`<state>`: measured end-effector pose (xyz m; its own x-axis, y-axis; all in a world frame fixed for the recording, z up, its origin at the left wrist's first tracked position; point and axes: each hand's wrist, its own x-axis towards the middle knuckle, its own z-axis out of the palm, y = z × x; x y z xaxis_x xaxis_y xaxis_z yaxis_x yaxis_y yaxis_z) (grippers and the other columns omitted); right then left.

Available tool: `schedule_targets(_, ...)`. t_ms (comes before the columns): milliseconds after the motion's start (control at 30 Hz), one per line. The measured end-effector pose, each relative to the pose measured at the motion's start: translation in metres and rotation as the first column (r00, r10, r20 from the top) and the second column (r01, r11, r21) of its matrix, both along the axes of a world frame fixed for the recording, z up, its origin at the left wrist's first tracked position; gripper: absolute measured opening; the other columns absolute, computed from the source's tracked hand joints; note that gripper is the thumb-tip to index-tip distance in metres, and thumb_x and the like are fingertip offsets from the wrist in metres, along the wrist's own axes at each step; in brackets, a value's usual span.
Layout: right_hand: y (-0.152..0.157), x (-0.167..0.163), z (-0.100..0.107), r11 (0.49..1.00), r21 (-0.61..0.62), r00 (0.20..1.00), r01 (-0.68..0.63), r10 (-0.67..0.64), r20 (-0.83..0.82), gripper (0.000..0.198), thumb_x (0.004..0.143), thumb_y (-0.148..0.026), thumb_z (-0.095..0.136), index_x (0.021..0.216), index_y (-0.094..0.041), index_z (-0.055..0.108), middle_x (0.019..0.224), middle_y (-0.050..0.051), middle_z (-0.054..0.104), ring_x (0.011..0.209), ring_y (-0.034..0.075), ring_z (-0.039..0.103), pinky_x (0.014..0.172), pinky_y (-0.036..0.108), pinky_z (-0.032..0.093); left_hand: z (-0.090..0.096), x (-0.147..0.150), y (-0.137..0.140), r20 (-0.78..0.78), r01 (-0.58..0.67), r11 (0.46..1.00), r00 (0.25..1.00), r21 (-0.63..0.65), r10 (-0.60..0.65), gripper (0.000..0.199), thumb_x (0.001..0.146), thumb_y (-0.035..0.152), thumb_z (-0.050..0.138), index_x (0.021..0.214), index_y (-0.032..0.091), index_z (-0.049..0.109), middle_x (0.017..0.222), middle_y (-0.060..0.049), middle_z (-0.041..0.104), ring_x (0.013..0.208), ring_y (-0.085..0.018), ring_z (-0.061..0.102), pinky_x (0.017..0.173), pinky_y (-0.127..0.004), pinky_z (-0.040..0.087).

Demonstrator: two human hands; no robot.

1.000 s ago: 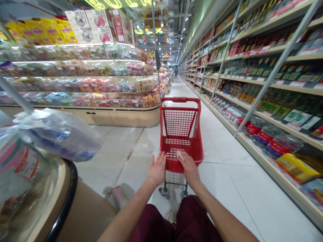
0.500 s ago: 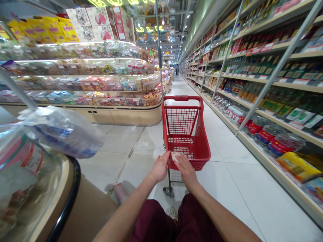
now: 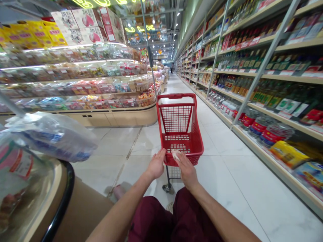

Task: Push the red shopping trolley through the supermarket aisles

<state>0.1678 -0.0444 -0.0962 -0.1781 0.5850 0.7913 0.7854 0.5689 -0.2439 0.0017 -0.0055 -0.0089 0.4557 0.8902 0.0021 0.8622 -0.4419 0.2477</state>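
Observation:
A red shopping cart (image 3: 199, 148) with a grid basket stands right in front of me. My left hand (image 3: 156, 164) rests at the near left corner of its rim, fingers stretched forward and their tips touching the edge. On the near rim, a little to the right, lies a crumpled white cloth or tissue (image 3: 175, 153). My right hand (image 3: 186, 168) covers part of it, with fingers pressing it against the red plastic. The underside of that hand is hidden.
Shelves of bottles (image 3: 272, 134) line the right side of the aisle. To the left stand a rounded counter (image 3: 93, 198) with a black rail, a hanging plastic bag roll (image 3: 58, 134), and a packaged-goods display (image 3: 133, 116). A person (image 3: 172, 68) is far down the aisle.
The whole view, cart included, has shifted a little leftward. My right hand and the white cloth have slid slightly right along the rim. My left hand stays at the corner.

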Motion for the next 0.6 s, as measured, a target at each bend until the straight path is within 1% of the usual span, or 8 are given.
schedule_targets(33,0.002,-0.002,-0.002,1.0,-0.001,1.0,0.001,-0.001,-0.011,0.039,0.085,-0.009,0.034,0.117,-0.021,0.052,0.125,0.004,0.049,0.125,0.016,0.029,0.102,0.04,0.034,0.0,0.0,0.0,-0.015,-0.005,1.0,1.0,-0.004,0.005,0.077,0.059,0.001,0.035,0.134,0.009,0.019,0.142,-0.008,0.022,0.131,-0.016,0.016,0.106,-0.037,0.021)
schedule_targets(100,0.001,-0.002,-0.016,1.0,-0.019,1.0,0.007,-0.007,-0.002,0.038,0.084,-0.008,0.035,0.115,-0.021,0.053,0.119,0.004,0.055,0.123,0.015,0.034,0.099,0.037,0.038,0.002,0.001,-0.001,-0.047,-0.016,1.0,0.999,-0.017,0.015,0.078,0.059,0.002,0.035,0.134,0.009,0.017,0.143,-0.008,0.02,0.131,-0.016,0.015,0.106,-0.037,0.02)
schedule_targets(200,-0.009,0.011,-0.037,0.997,-0.074,0.999,0.028,-0.025,0.036,0.041,0.082,-0.004,0.034,0.116,-0.019,0.053,0.114,0.006,0.058,0.119,0.016,0.04,0.092,0.037,0.045,0.003,0.0,-0.001,-0.099,-0.017,1.0,0.995,-0.017,0.015,0.08,0.058,0.003,0.036,0.134,0.011,0.015,0.143,-0.007,0.017,0.131,-0.015,0.013,0.106,-0.037,0.019)
schedule_targets(267,-0.015,0.029,-0.036,0.995,-0.091,0.999,0.049,-0.047,0.02,0.046,0.081,-0.002,0.031,0.12,-0.019,0.048,0.12,0.007,0.054,0.121,0.017,0.037,0.094,0.04,0.043,0.003,0.001,-0.001,-0.136,-0.009,1.0,0.991,0.009,0.01,0.08,0.058,0.003,0.036,0.135,0.011,0.015,0.143,-0.007,0.017,0.132,-0.015,0.012,0.106,-0.04,0.016)
schedule_targets(400,-0.016,0.057,-0.022,0.989,-0.044,0.985,0.144,-0.147,-0.091,0.047,0.082,-0.003,0.03,0.124,-0.019,0.043,0.131,0.007,0.042,0.125,0.018,0.029,0.101,0.044,0.033,-0.003,0.01,-0.004,-0.185,0.02,0.995,0.983,0.097,-0.002,0.075,0.061,0.004,0.034,0.134,0.011,0.016,0.143,-0.006,0.02,0.132,-0.016,0.01,0.107,-0.046,0.009)
schedule_targets(433,-0.016,0.06,-0.024,0.985,-0.055,0.981,0.163,-0.167,-0.099,0.047,0.082,-0.003,0.03,0.124,-0.02,0.044,0.131,0.007,0.042,0.125,0.018,0.029,0.101,0.044,0.033,-0.005,0.013,-0.004,-0.194,0.031,0.994,0.981,0.108,-0.01,0.074,0.062,0.005,0.034,0.134,0.011,0.016,0.143,-0.006,0.019,0.132,-0.016,0.01,0.107,-0.046,0.009)
schedule_targets(500,-0.017,0.063,-0.035,0.978,-0.114,0.98,0.175,-0.184,-0.077,0.047,0.083,-0.004,0.029,0.124,-0.021,0.043,0.128,0.005,0.045,0.123,0.017,0.034,0.1,0.041,0.036,-0.008,0.018,-0.006,-0.216,0.048,0.992,0.976,0.113,-0.023,0.073,0.063,0.006,0.034,0.134,0.011,0.018,0.143,-0.006,0.018,0.132,-0.017,0.01,0.107,-0.045,0.009)
schedule_targets(600,-0.024,0.068,-0.049,0.97,-0.182,0.983,0.164,-0.176,-0.052,0.048,0.083,-0.005,0.03,0.126,-0.023,0.041,0.124,0.003,0.05,0.119,0.014,0.039,0.098,0.037,0.038,-0.009,0.02,-0.005,-0.249,0.053,0.993,0.968,0.107,-0.025,0.072,0.064,0.006,0.035,0.134,0.012,0.018,0.144,-0.006,0.016,0.132,-0.017,0.011,0.106,-0.046,0.01)
